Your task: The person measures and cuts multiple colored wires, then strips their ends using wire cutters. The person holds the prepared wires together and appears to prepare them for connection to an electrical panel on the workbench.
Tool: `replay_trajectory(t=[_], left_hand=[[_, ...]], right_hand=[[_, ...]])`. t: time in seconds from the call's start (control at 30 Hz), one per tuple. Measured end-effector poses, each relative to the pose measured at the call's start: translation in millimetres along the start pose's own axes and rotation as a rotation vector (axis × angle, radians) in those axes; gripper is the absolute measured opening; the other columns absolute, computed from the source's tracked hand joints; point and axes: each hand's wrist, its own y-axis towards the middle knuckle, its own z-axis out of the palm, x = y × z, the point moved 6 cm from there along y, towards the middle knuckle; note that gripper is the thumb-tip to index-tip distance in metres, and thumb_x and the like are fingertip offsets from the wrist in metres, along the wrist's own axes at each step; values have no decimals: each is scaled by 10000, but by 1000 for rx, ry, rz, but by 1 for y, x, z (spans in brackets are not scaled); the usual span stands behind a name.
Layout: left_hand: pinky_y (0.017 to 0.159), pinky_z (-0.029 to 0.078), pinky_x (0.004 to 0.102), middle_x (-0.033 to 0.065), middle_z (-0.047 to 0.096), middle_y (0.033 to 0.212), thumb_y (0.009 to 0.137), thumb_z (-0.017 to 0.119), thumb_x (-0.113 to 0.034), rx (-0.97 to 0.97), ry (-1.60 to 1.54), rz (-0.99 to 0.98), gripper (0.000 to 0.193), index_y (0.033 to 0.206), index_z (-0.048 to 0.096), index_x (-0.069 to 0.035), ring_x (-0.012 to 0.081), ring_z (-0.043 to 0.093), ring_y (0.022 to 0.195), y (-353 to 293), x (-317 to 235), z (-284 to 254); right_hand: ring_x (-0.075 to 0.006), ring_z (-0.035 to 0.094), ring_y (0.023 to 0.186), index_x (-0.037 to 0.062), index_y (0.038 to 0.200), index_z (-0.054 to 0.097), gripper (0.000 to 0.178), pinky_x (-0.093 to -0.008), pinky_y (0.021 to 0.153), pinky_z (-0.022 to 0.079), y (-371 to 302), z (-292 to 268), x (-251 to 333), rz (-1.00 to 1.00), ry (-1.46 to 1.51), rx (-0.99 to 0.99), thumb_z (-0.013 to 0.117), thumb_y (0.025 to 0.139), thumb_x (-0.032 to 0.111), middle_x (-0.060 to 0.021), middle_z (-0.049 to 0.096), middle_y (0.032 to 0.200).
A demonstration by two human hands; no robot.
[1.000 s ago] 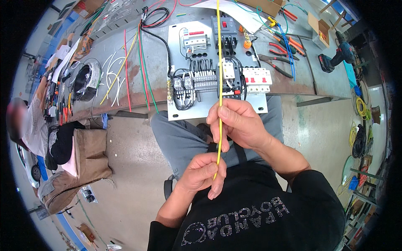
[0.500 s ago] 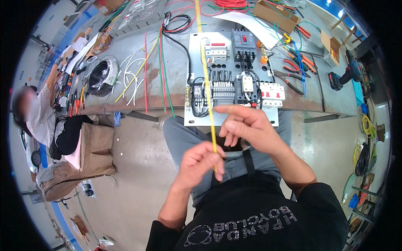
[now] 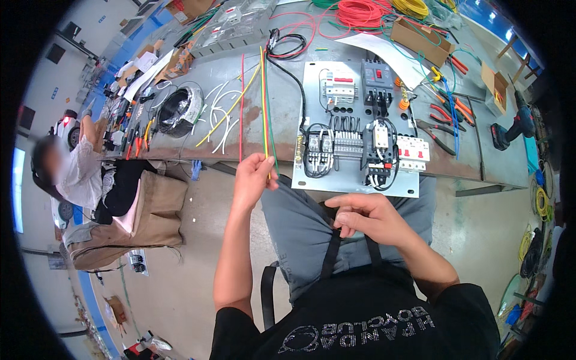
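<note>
Yellow wire (image 3: 265, 120) in left fingers (image 3: 264, 168), right fingers (image 3: 348, 202) near white panel (image 3: 337, 182).

Our left hand (image 3: 255, 177) by the bench (image 3: 287, 120), pinching a yellow wire (image 3: 264, 108), our right hand (image 3: 369, 219) near the panel (image 3: 339, 183).

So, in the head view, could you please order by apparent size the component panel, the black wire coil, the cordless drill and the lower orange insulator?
1. Component panel
2. Black wire coil and cordless drill: too alike to rank surely
3. Lower orange insulator
</note>
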Motion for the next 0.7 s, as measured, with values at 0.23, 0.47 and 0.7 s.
replay_trajectory(t=[0.23, 0.47, 0.7], left_hand=[[576, 512, 318, 101, 693, 738, 945, 707, -294, -317, 526, 255, 299, 946, 702, 4, 181, 643, 606, 38, -15, -43], [866, 510, 499, 196, 691, 1079, 888, 667, -181, -681, 1165, 384, 198, 1046, 720, -74, 408, 644, 1027, 96, -20, -162], [803, 515, 513, 204, 686, 973, 885, 676, -211, -458, 1308, 282, 170, 939, 699, -51, 411, 660, 937, 122, -1, -186]], right_hand=[[-82, 668, 748, -4, 1290, 648, 318, -224, 653, 536, -11, -8, -18, 47, 36, -60, 639, 1002, 131, -39, 697, 899], [-78, 658, 758, 3, 1297, 639, 321, -231, 667, 544, -17, -6, -30, 55, 102, -33, 641, 1003, 133, -25, 686, 902], [-88, 668, 757, -1, 1294, 642, 332, -237, 663, 552, -17, -10, -25, 55, 69, -37, 642, 1007, 166, -28, 686, 911]])
